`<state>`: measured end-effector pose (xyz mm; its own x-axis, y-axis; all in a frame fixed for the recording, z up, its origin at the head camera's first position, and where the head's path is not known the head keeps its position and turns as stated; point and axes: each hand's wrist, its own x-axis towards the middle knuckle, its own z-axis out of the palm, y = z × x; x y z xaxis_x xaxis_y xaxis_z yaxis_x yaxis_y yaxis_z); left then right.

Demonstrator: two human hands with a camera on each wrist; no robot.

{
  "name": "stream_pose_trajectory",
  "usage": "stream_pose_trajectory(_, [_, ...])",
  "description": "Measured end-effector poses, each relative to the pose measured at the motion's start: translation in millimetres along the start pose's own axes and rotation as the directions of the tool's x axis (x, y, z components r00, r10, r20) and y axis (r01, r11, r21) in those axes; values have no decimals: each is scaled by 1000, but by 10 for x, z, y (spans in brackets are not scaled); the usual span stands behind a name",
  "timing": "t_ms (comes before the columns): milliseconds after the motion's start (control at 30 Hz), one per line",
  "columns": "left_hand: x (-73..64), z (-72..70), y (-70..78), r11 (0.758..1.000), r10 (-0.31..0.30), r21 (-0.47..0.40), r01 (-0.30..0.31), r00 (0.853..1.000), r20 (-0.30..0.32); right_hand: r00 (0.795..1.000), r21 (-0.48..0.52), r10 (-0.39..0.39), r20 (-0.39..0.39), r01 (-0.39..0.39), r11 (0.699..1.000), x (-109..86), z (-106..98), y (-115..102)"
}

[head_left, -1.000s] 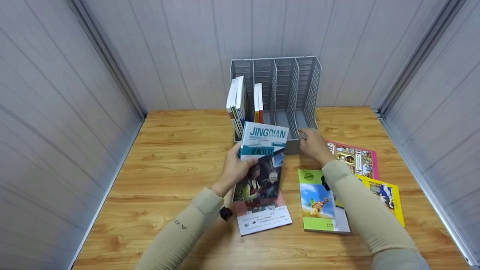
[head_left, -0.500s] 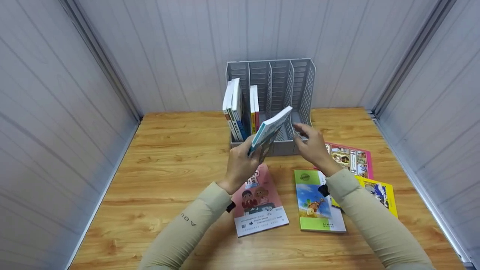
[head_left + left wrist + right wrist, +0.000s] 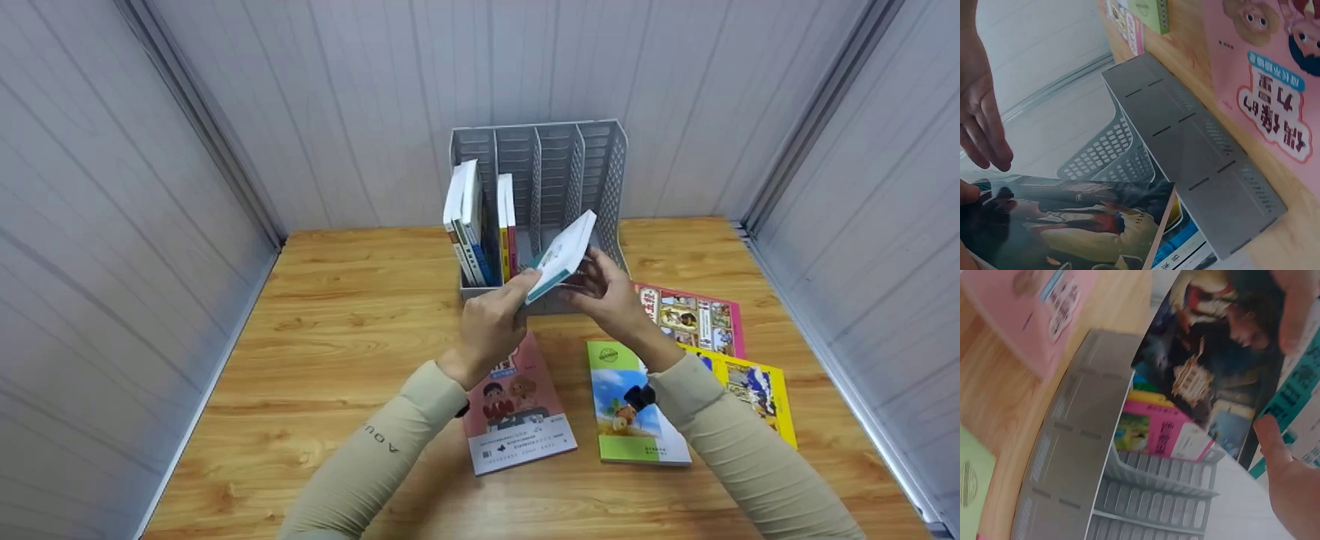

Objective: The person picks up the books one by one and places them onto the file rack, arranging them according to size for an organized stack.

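We see the left hand [image 3: 491, 319] pinching a teal-banded book [image 3: 562, 255], which tilts above the front edge of the grey rack [image 3: 1196, 152]. We find the right hand [image 3: 619, 300] with thumb and fingers spread beside the book's right edge; we cannot tell whether it touches. The rack stands near the back edge of the table [image 3: 360, 300], with standing books [image 3: 469, 217] in its two leftmost compartments. We also see a pale pink book [image 3: 521, 405] lying before the rack, and a green book [image 3: 611, 386] and yellow book [image 3: 761, 390] toward the table's right edge.
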<state>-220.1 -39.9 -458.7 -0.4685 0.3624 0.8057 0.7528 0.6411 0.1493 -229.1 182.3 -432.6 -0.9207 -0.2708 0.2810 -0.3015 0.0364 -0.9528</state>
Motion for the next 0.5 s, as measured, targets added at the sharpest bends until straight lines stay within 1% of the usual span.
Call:
stream_pose_trajectory(67, [-5,-10,-5,997,41,59,-42,999,14,1000,40,16,18,-17,999,-29,26,-30])
stream_pose_trajectory(133, [-4,-21,-7,989,89,116,-91,996,29,999,79,15,31,-18,997,-48,43,-37])
stream_pose_trajectory(233, [11,-24,-18,963,160,210,-168,986,54,999,120,-4,34,0,993,-67,68,-37])
stream_pose_trajectory(300, [18,-15,-34,937,205,272,-218,976,75,999,134,-25,28,21,991,-69,82,-19])
stream_pose_trajectory(400, [24,-3,-67,887,269,359,-291,957,111,999,150,-47,25,42,988,-84,111,-9])
stream_pose_trajectory(500, [18,-1,-104,837,323,421,-348,937,133,999,226,-42,32,34,973,-99,150,-13])
